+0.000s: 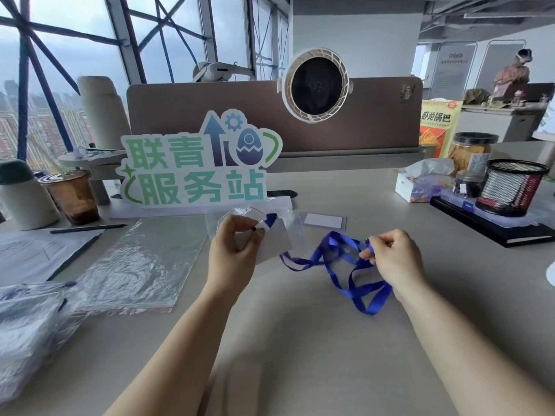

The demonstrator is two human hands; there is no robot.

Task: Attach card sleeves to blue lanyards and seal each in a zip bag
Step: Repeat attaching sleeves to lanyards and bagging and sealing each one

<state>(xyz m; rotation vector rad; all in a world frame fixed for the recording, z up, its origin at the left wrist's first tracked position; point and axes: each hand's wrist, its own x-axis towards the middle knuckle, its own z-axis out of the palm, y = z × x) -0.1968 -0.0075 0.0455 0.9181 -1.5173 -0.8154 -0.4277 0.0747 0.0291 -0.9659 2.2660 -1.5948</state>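
The left hand pinched the card sleeve by its clipped top above the worktop while the right hand pinched the blue lanyard, likely to gather its loose loops for bagging

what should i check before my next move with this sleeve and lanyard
1. Sleeve held: the left hand grips the card sleeve: ok.
2. Strap held: the right hand pinches the blue lanyard: ok.
3. The white clip is fastened to the sleeve: cannot tell.
4. Lanyard gathered for bagging: not ok, loops sprawl on the desk.
5. The zip bag behind the left hand is open: cannot tell.
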